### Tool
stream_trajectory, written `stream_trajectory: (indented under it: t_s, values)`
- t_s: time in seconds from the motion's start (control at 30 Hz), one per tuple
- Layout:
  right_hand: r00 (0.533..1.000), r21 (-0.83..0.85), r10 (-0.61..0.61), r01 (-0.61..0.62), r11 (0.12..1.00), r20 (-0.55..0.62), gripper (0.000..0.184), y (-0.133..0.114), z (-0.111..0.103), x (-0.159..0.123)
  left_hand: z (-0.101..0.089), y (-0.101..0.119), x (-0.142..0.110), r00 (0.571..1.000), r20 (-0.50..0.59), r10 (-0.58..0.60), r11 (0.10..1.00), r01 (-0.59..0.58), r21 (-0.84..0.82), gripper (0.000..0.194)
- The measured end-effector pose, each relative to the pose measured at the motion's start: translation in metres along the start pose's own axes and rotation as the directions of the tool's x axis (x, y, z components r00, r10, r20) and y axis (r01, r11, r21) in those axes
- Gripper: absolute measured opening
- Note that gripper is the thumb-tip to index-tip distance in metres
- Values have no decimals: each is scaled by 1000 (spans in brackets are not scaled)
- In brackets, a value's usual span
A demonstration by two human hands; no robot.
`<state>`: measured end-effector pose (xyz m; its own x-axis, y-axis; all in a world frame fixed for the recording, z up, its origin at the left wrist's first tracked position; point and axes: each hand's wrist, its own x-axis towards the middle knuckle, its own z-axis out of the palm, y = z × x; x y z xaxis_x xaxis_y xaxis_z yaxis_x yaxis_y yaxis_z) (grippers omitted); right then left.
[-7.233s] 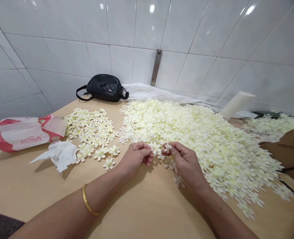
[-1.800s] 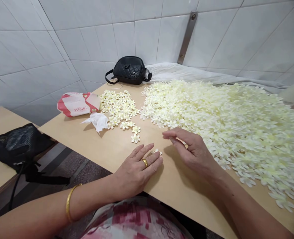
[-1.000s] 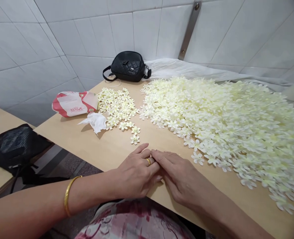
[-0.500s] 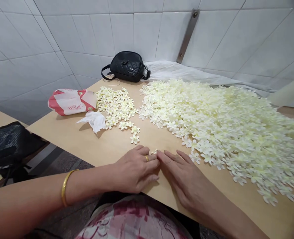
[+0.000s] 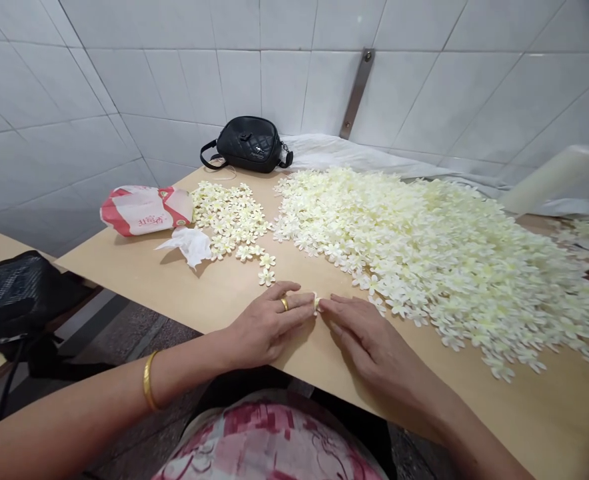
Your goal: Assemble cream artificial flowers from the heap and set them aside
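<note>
A single small white artificial flower (image 5: pixel 317 305) is held between the fingertips of my two hands, just above or on the tabletop. My left hand (image 5: pixel 274 320) has its fingers together against the flower's left side, a gold ring on one of them. From the right, the fingertips of my right hand (image 5: pixel 367 333) press the flower; its thumb is partly hidden. A large heap of loose cream-white flowers (image 5: pixel 404 233) spreads beyond and right of my right hand. A smaller group of flowers (image 5: pixel 232 217) lies farther off to the left, with a few trailing toward my left hand.
A black quilted bag (image 5: pixel 249 143) stands by the tiled wall. A red and white tissue pack (image 5: pixel 144 211) and a crumpled tissue (image 5: pixel 190 247) lie at the table's left. A dark mesh bag (image 5: pixel 17 300) sits on another surface at left. White sheeting (image 5: pixel 334 145) runs along the wall.
My fingertips have parted slightly, so the flower between them shows more fully. My right hand has turned a little, and the view has shifted to the right and up.
</note>
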<state>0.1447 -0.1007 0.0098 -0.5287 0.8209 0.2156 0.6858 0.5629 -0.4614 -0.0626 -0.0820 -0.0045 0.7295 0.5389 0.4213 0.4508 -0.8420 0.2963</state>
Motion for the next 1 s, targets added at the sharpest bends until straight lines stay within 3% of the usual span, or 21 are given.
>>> stream_trajectory:
  t_s: [0.13,0.23,0.5,0.77,1.0]
  values:
    - [994,46,47,-42,998,-99,27,6,1,5,2,-6,6,980,-136,-149,989,149,-4,24]
    - [989,23,56,-54,998,-134,26,10,1,10,5,-7,14,974,-138,-180,981,189,49,21]
    - [985,-158,23,-51,986,-171,33,19,12,-2,17,1,18,998,-7,65,979,-63,196,33]
    - [985,-75,58,-70,995,-160,30,21,13,7,21,11,29,982,173,77,955,-123,271,19]
    - [957,-104,189,-215,971,-219,17,15,18,23,27,15,39,994,101,43,981,-61,182,20]
